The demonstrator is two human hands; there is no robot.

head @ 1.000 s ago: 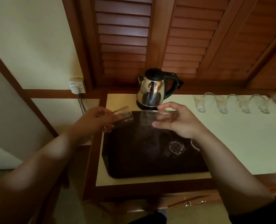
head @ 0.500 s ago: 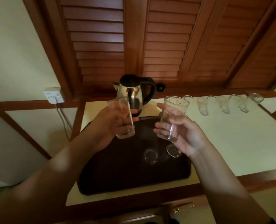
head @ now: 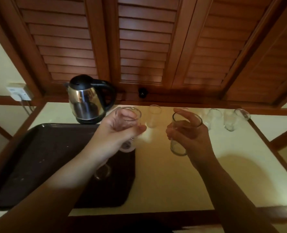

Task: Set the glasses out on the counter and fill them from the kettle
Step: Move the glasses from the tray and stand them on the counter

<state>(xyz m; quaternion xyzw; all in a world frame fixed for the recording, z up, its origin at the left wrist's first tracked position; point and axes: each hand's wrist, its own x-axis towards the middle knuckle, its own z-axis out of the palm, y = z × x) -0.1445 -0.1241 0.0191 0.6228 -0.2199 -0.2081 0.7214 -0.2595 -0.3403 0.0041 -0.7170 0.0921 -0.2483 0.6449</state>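
My left hand (head: 117,132) grips a clear glass (head: 128,115) upright, above the right edge of the dark tray (head: 38,158). My right hand (head: 191,135) holds a second clear glass (head: 179,148) upright over the cream counter (head: 164,179). Both glasses look empty. The steel kettle (head: 87,100) with a black lid and handle stands on its base at the back of the counter, left of my hands. Several more glasses (head: 230,118) stand in a row along the counter's back edge. One glass (head: 103,171) remains on the tray, partly hidden under my left forearm.
A wall socket with a plug (head: 19,94) is at the left, its cable running down. Wooden louvred shutters (head: 139,47) rise behind the counter. A wooden rim edges the counter at front and right.
Both hands have carried their glasses rightwards off the tray, the right one now over the counter. The camera has swung right and closer.
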